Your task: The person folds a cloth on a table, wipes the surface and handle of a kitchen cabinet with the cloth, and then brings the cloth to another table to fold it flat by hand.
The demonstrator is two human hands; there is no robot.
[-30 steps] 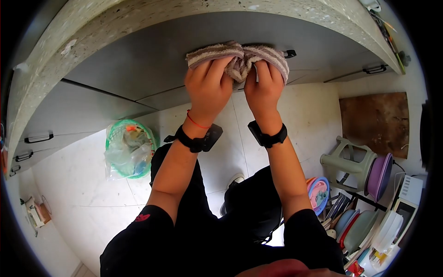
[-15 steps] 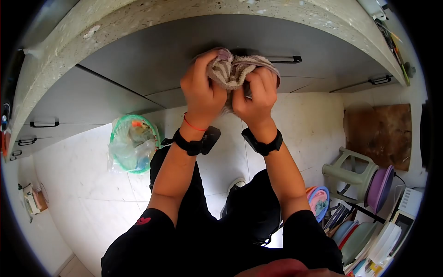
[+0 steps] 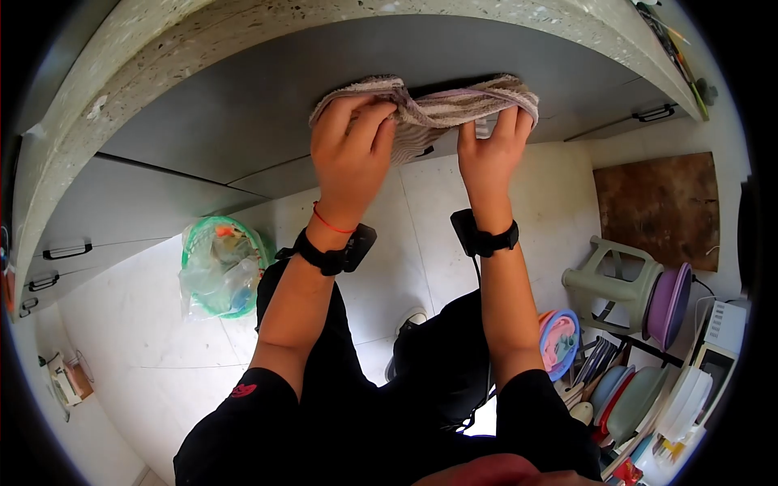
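Note:
A striped beige and mauve towel (image 3: 458, 109) lies stretched sideways against the grey drawer front (image 3: 267, 105), just under the counter. Its middle part hangs lower beside my left hand. My left hand (image 3: 352, 154) has its fingers bent into the towel's left end. At the other end, my right hand (image 3: 493, 158) grips the cloth, with some fingertips hidden under its fold. The drawer's handle cannot be seen behind the towel.
The speckled countertop edge (image 3: 121, 97) curves above. On the floor at left stands a green basket (image 3: 190, 243) lined with a plastic bag. To the right are a stool (image 3: 612, 275), purple basins (image 3: 668, 304), a brown board (image 3: 660, 206) and a rack of dishes.
The bunched towel has been spread out sideways and now covers the black handle that showed before. My hands have moved apart, the right one farther to the right.

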